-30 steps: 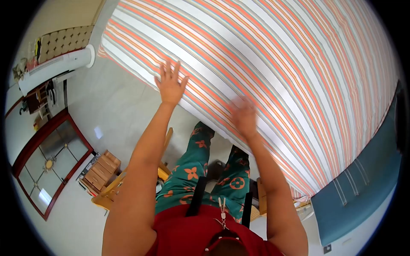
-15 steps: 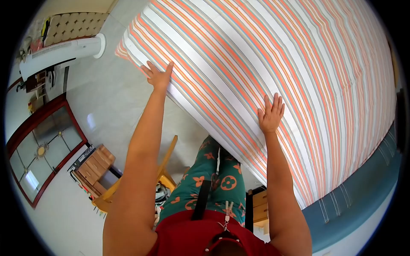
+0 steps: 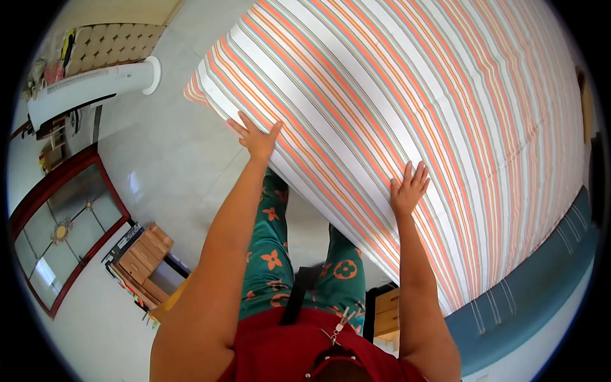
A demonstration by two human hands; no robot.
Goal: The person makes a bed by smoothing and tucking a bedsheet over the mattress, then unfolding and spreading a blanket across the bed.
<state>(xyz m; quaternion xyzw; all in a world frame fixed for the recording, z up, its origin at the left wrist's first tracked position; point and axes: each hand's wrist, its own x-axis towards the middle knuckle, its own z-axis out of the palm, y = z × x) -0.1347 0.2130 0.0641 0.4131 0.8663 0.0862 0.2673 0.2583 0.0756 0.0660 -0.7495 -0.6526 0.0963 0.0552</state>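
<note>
The left hand (image 3: 258, 141), fingers spread, lies along the near edge of the striped sheet (image 3: 356, 108), which stretches to the teal headboard (image 3: 531, 302), while the right hand (image 3: 409, 194), loosely open, rests palm-down on it.

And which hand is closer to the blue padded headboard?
Right. The right hand rests on the striped sheet, toward the headboard; the left hand is farther away, near the sheet's edge.

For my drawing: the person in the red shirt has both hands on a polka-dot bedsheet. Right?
No: the head view shows a striped bedsheet, not polka-dot. The left hand and right hand are on it, and the shirt is red.
</note>
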